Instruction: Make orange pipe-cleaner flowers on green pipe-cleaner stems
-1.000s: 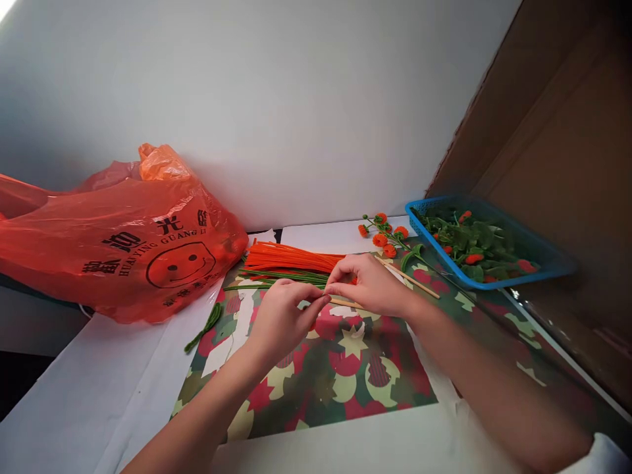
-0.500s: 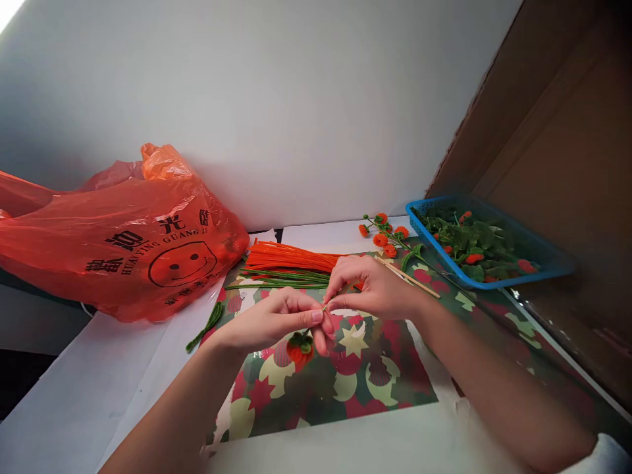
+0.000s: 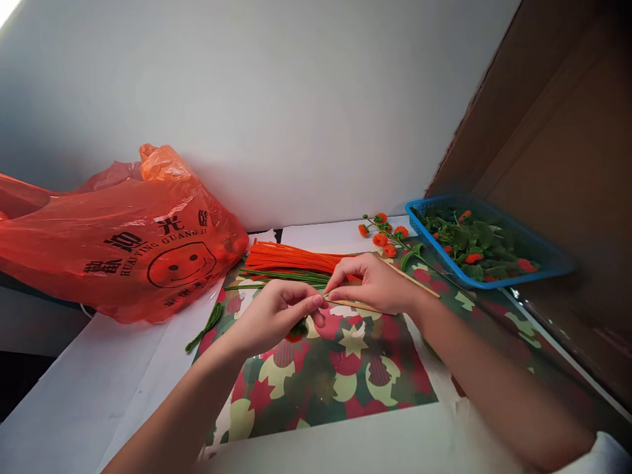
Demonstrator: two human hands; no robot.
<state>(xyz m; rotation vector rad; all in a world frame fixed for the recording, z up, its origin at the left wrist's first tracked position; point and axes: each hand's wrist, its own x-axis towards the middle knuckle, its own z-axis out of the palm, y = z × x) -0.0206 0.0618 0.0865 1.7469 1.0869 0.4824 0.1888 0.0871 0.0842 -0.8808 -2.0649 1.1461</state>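
Note:
An orange pipe-cleaner flower (image 3: 297,332) with a green base hangs beneath my left hand (image 3: 286,313), partly hidden by it. Its thin stem is pinched between that hand's thumb and fingers. Fingertips of my right hand (image 3: 375,283) are closed on the stem's upper end, close against the left thumb. Just beyond both hands lie a bundle of orange pipe cleaners (image 3: 291,255) and several green pipe cleaners (image 3: 284,276). A bent green pipe-cleaner piece (image 3: 210,326) rests left of my left hand.
A red plastic bag (image 3: 162,250) bulges at the left. Finished orange flowers on a stem (image 3: 382,240) lie at the back, beside a blue basket (image 3: 494,284) of leaves and orange buds. Wooden sticks (image 3: 419,284) lie by my right wrist. Patterned paper (image 3: 355,368) covers the table; cardboard (image 3: 543,131) stands right.
Both hands have risen slightly together. The flower has moved up with them and is now more covered by my left hand. Another wooden stick shows beneath my right hand.

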